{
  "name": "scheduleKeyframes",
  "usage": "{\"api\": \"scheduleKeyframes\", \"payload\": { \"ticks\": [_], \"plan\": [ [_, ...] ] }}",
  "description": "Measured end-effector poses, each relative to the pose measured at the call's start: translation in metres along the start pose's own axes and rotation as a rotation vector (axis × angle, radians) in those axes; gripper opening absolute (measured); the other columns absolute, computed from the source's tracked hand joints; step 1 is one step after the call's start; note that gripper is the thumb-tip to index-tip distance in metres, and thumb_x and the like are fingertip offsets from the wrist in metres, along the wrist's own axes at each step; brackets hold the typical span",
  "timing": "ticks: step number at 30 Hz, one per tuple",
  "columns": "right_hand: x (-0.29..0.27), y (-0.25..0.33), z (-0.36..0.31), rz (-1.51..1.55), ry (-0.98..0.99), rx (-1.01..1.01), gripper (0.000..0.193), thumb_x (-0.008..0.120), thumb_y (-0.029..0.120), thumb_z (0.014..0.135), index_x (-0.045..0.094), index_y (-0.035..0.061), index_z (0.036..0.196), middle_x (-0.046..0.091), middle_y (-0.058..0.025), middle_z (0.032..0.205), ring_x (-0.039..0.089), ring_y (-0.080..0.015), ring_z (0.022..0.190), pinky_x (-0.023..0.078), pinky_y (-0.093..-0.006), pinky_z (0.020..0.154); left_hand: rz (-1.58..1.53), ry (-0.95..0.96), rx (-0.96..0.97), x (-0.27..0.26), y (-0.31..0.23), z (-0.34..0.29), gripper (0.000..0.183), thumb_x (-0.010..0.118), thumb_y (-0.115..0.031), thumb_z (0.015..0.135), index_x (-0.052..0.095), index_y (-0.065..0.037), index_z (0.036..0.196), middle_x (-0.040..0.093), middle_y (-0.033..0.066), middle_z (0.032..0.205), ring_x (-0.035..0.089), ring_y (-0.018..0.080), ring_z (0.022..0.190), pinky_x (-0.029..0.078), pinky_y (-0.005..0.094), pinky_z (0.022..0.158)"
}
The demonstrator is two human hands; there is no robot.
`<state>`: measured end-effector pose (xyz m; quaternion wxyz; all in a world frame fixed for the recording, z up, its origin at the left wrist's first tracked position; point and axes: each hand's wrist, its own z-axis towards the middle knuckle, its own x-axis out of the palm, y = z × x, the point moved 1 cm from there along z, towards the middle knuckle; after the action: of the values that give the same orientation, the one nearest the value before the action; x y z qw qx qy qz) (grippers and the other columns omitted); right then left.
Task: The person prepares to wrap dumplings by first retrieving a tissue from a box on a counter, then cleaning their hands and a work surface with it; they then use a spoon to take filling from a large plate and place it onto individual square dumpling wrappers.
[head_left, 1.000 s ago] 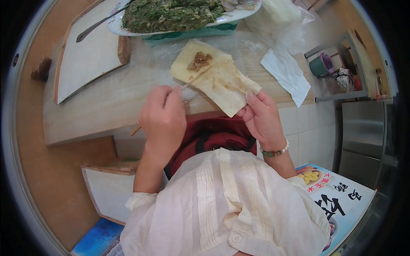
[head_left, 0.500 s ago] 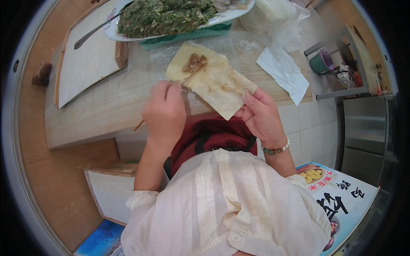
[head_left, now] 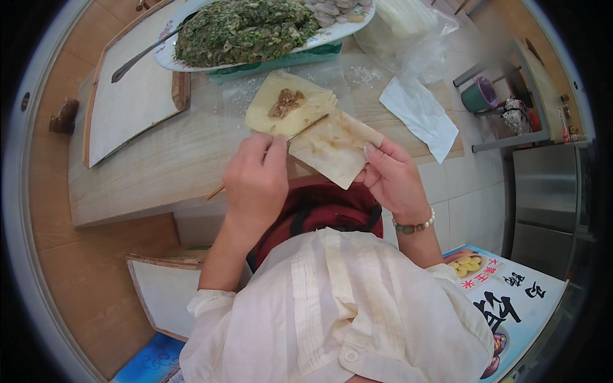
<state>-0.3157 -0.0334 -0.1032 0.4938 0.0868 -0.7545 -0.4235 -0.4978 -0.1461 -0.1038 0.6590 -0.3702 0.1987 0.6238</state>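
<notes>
My left hand point(head_left: 257, 173) is closed around a thin brown stick point(head_left: 310, 126), shaped like a chopstick. Its far end lies across a pale square dough wrapper point(head_left: 333, 153) with faint brown smears. My right hand point(head_left: 391, 173) pinches the wrapper's right corner between thumb and fingers, holding it over the table's near edge. Just beyond the left hand lies a stack of yellowish wrappers point(head_left: 260, 113), bearing a lump of brown paste point(head_left: 285, 103). Where the held wrapper meets the stack, I cannot tell whether they touch.
A floral oval plate point(head_left: 167, 52) of chopped green filling point(head_left: 246, 32) and peeled shrimp point(head_left: 338, 11) rests on a green container point(head_left: 274, 64). A spoon handle point(head_left: 143, 59) sticks out leftward over a wood-rimmed white tray point(head_left: 131, 105). White tissue point(head_left: 418, 115) and plastic bags point(head_left: 408, 38) are at right.
The stick has swung from beside the brown paste on the stack to the held wrapper, its end now farther right. My left hand has shifted slightly right and nearer.
</notes>
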Motion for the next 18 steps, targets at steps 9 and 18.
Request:
{"api": "scheduleKeyframes", "payload": {
  "ticks": [9, 18],
  "plan": [
    [-0.005, -0.001, -0.002, 0.072, -0.004, -0.004, 0.041, 0.034, 0.005, 0.1, 0.034, -0.0081, 0.138, 0.046, -0.0194, 0.137, 0.049, -0.0298, 0.126, 0.044, -0.0453, 0.103, 0.012, 0.012, -0.099, -0.003, 0.003, -0.009, 0.015, 0.064, 0.004, 0.078, 0.065, -0.002, 0.091, 0.06, 0.0125, 0.084, 0.059, 0.0296, 0.068, 0.048, 0.0369, 0.058],
    [-0.007, 0.034, 0.009, -0.224, 0.062, -0.125, 0.036, 0.034, 0.003, 0.092, 0.058, -0.0086, 0.118, 0.054, -0.016, 0.13, 0.05, -0.0266, 0.122, 0.046, -0.0359, 0.096, -0.08, -0.092, -0.223, -0.017, 0.016, -0.001, 0.018, 0.066, 0.006, 0.076, 0.066, -0.002, 0.093, 0.059, 0.0108, 0.084, 0.058, 0.0279, 0.067, 0.048, 0.0357, 0.056]
  ]
}}
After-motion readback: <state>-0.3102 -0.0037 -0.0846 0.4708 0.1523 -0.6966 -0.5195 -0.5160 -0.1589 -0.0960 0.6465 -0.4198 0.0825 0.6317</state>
